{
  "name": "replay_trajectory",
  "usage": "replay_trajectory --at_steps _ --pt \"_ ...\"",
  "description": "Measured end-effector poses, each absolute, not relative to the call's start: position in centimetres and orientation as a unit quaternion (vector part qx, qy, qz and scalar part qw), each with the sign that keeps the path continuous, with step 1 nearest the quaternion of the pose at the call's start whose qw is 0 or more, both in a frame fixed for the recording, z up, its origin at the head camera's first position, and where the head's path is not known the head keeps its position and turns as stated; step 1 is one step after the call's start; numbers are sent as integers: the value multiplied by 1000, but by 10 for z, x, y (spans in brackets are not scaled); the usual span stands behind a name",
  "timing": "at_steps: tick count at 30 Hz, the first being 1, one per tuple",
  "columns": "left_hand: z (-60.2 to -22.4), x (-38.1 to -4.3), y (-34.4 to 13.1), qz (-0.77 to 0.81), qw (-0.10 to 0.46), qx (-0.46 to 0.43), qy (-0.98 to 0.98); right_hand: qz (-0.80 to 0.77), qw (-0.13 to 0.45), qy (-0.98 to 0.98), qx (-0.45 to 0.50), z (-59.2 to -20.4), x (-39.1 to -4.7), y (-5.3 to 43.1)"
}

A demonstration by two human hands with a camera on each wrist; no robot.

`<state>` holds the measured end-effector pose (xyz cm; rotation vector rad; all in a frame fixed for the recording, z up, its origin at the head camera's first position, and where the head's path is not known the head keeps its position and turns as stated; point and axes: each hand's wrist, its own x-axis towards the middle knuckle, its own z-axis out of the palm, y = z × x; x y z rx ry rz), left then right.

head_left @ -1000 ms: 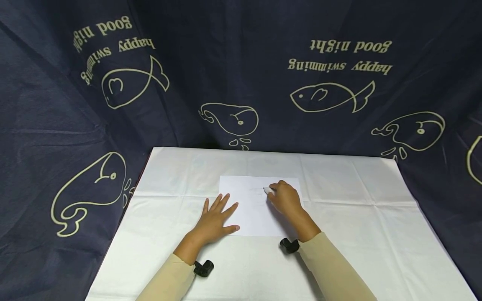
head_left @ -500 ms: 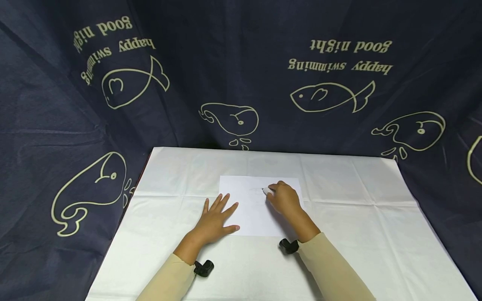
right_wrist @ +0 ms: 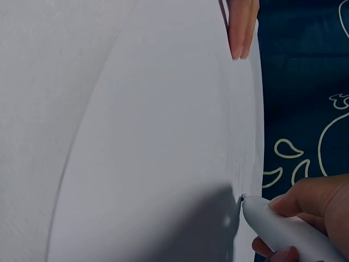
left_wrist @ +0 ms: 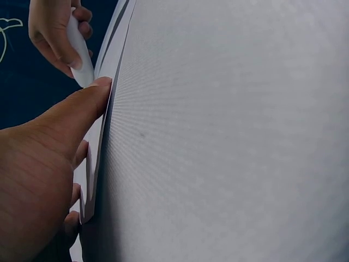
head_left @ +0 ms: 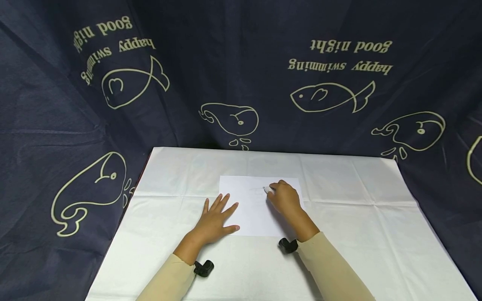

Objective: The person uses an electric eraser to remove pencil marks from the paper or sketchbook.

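Observation:
A sheet of white paper [head_left: 252,217] lies on the white cloth. My left hand [head_left: 211,223] rests spread on its left side, thumb near the front edge. At the paper's upper right, my right hand [head_left: 285,198] grips a thick white pen-like tool [right_wrist: 292,232] between thumb and curled fingers. The tool's body tapers to a small dark tip, which meets the paper in the right wrist view. Faint thin lines [right_wrist: 240,164] run across the paper close to that tip. In the left wrist view the left thumb [left_wrist: 82,106] lies along the paper's edge.
The white cloth [head_left: 350,234] with fold creases covers the table. A dark blue curtain [head_left: 263,25] with printed fish, whales and lettering hangs behind and at the sides. Black wrist cameras [head_left: 203,268] sit at both beige sleeves.
The right hand and the pen-like tool shift slightly left, then slightly back right and away, with the tip staying by the faint lines. The left hand keeps its place.

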<state>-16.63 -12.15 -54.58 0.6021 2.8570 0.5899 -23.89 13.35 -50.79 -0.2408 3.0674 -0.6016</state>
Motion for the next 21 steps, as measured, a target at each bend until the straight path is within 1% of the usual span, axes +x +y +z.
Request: replay_trajectory --at_steps 6,13,17,21 --pt "-546 -166 -122 199 80 202 956 -202 12 975 -92 -508 -238 132" --pt "-546 -166 -122 197 83 202 956 -183 4 979 -85 -508 -240 131" --pt "-545 -166 -121 196 81 202 956 -194 14 976 -96 -507 -239 130" --pt "-544 -166 -121 201 80 201 955 -190 5 977 -95 -507 -239 130"
